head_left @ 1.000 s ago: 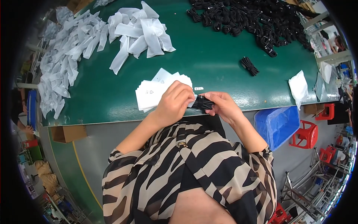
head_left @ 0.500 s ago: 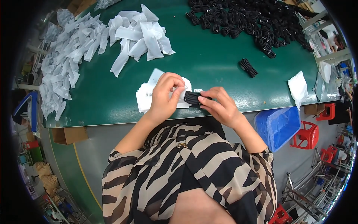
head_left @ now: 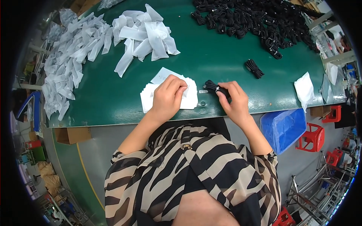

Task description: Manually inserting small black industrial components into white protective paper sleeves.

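right hand point(head_left: 234, 101) pinched coiled black cable point(head_left: 215, 87) at fingertips | left hand point(head_left: 169, 96) pressed on stack of white bags point(head_left: 148, 98), cable just right

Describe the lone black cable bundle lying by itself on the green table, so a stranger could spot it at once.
Start at the green table and find the big heap of black cable bundles at its far right. Just nearer the person, apart from that heap, lies one small black cable bundle on bare green. Unlike the bundle in the right hand, nothing touches it.

Green table point(head_left: 211, 64): white bag heaps point(head_left: 94, 37), flat bag stack point(head_left: 166, 94), black cable bundles point(head_left: 256, 19).
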